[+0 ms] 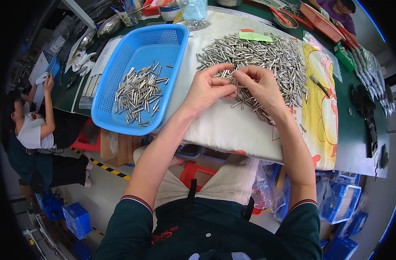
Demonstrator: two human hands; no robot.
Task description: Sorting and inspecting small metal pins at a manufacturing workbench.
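My left hand (pixel 212 86) and my right hand (pixel 261 86) meet fingertip to fingertip at the near left edge of a large heap of small silvery metal pins (pixel 276 56). Thumb and fingers of both are pinched closed. Whatever lies between the fingertips is too small and covered to make out. To the left of my hands stands a blue plastic basket (pixel 103 106) with perforated walls, tilted in the view. A smaller pile of similar metal pins (pixel 139 93) lies in it. A light green paper slip (pixel 255 37) rests on the far side of the heap.
A pale printed cloth (pixel 206 125) covers the table under the heap. A brush (pixel 319 86) lies right of it. Farther back are a bowl (pixel 285 19) with a red-handled tool and a clear bag of pins (pixel 196 24). Co-workers sit at left (pixel 35 130) and far right (pixel 339 15).
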